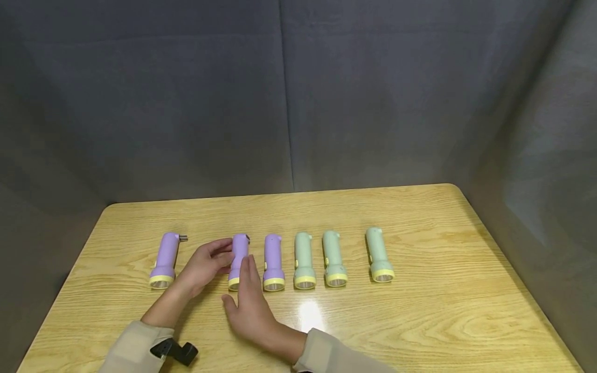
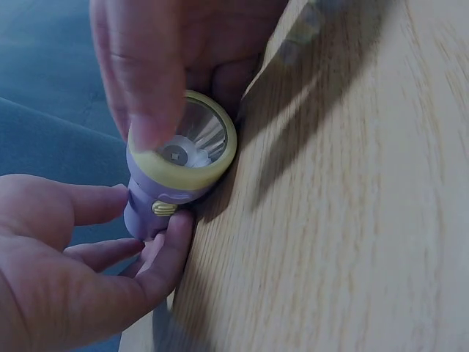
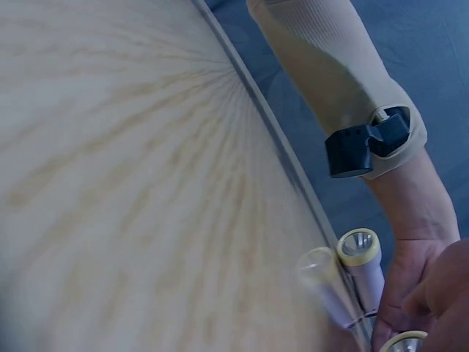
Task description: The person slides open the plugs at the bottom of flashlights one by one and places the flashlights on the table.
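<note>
1. With our left grip [image 1: 205,267], we are curling round the middle purple flashlight [image 1: 240,246], the thumb resting on one side of its barrel and the fingers on the other.
2. We are keeping the right grip [image 1: 254,311] flat along its right side, fingers straight and pressed together, thumb spreading away; whether they are touching it, we are not managing to tell.
3. We are judging this relation decisive: the flashlight is lying between both hands, its long axis running away from us, its lens facing us; the left hand is sitting nearer the tail, the right nearer the lens.
4. Just to its right, another purple flashlight [image 1: 272,251] is lying nearly parallel.
5. Farther right, we are seeing three green flashlights [image 1: 303,254], the last lying apart.
6. Left of our left hand, a pronged purple flashlight [image 1: 166,254] is slanting.
7. All six are resting on the wooden surface [image 1: 420,321], a dark curtain [image 1: 186,103] hanging behind.
</note>
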### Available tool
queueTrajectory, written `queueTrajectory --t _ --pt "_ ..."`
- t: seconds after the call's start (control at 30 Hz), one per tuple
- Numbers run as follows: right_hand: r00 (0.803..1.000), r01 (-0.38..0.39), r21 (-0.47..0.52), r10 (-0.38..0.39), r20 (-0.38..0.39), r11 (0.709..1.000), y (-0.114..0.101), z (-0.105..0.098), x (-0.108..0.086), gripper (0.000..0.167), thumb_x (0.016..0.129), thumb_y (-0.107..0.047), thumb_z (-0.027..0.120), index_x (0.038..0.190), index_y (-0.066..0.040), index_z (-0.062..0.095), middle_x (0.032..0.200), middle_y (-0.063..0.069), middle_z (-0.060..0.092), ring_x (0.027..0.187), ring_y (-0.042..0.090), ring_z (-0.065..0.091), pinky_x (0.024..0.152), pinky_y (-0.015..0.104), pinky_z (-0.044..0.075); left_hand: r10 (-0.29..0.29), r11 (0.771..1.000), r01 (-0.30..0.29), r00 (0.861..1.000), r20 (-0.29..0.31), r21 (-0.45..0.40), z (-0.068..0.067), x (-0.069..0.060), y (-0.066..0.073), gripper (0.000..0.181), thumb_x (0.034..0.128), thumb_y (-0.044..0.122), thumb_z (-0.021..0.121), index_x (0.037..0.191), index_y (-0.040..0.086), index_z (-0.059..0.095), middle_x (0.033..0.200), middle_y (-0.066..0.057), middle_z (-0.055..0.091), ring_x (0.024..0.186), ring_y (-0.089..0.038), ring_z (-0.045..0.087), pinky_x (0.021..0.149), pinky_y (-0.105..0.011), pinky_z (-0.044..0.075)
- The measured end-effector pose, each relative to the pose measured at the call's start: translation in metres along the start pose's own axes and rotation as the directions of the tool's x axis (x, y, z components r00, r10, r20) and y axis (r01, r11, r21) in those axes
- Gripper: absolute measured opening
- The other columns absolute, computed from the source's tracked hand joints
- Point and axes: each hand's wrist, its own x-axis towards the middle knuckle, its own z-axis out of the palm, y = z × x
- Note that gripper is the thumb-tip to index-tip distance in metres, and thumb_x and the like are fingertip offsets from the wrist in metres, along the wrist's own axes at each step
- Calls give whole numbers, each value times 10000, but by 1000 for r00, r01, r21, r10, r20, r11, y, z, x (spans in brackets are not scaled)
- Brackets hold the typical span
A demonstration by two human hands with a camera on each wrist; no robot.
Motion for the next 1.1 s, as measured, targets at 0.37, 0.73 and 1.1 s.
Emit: queueTrajectory --t 0.37,0.73,1.1 --pt "996 29 57 -24 -91 998 8 5 4 761 1035 -97 562 1570 126 68 1648 308 63 1535 381 92 1220 510 186 9 1000 -9 1000 19 -12 -1 1 0 545 1032 13 550 1511 -128 331 1453 -323 456 1252 -319 553 906 -308 563" --pt "987 32 22 -28 -156 999 10 8 1 679 1043 -98 548 1562 124 171 1634 290 183 1510 392 211 1205 514 240 4 1000 -4 1000 10 -23 -1 2 -5 539 1033 17 551 1513 -113 343 1452 -313 460 1207 -253 576 885 -289 567" --pt "986 26 39 -19 -163 999 10 8 3 660 1045 -96 553 1565 106 199 1639 265 202 1513 368 219 1203 495 253 -5 1000 5 1000 5 -23 -1 0 -4 536 1040 24 546 1519 -101 343 1441 -301 465 1222 -266 571 881 -285 569"
